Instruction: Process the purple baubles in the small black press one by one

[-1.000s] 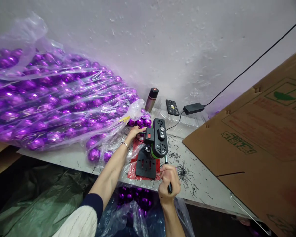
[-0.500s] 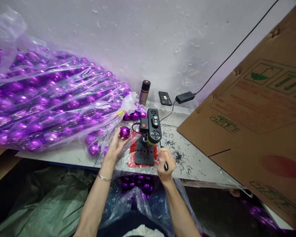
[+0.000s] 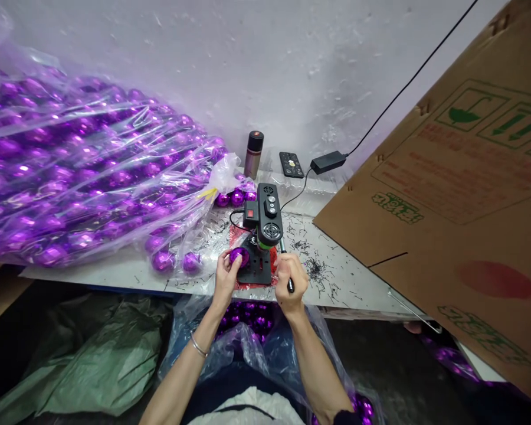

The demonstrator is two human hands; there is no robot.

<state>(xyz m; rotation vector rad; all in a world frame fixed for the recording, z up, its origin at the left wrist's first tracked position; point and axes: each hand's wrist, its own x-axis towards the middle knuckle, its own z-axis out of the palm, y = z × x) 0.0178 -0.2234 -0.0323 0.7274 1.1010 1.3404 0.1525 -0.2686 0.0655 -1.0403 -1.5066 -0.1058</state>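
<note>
A small black bench drill press [image 3: 265, 221] stands on a red mat at the front of the white table [image 3: 363, 283]. My left hand [image 3: 227, 276] is closed round a shiny purple ball [image 3: 238, 255], holding it at the left edge of the press's black base plate [image 3: 255, 268]. My right hand [image 3: 288, 282] is wrapped round the press's lever handle [image 3: 286, 268], just right of the base. A silver bangle sits on my left wrist.
A big clear plastic bag [image 3: 79, 177] full of purple balls covers the table's left. A second bag of purple balls [image 3: 248, 321] hangs below the table edge between my arms. A large cardboard sheet [image 3: 460, 200] leans at right. A flask [image 3: 253, 154], remote and power adapter [image 3: 328, 162] stand by the wall.
My left hand went from reaching into the bag to lifting out a purple ball and bringing it down to the press's base. My right hand stayed on the lever.
</note>
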